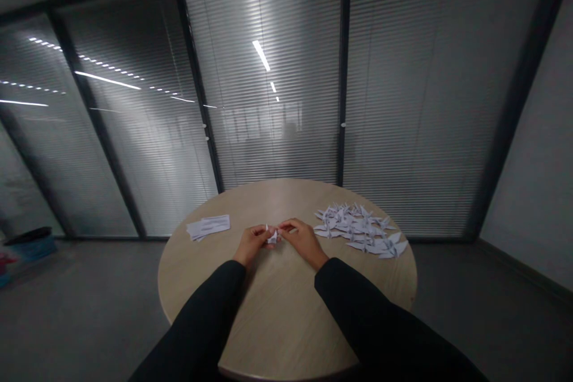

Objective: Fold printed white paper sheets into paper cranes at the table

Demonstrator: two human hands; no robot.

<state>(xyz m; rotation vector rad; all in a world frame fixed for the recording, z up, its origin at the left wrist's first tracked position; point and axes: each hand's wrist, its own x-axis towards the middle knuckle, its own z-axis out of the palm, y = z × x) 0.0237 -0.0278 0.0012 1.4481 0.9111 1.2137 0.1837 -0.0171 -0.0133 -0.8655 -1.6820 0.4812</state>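
Note:
Over the middle of a round wooden table (277,310), my left hand (253,243) and my right hand (302,239) meet, fingers pinched on a small white folded paper piece (272,236). It is held between both hands, just above the tabletop. Both arms wear dark sleeves. The paper's exact shape is too small to make out.
A heap of several folded white paper cranes (358,228) lies on the table to the right. A small stack of flat white paper sheets (209,227) lies to the left. Glass walls with blinds (268,101) stand behind the table. Blue bins (31,245) sit on the floor far left.

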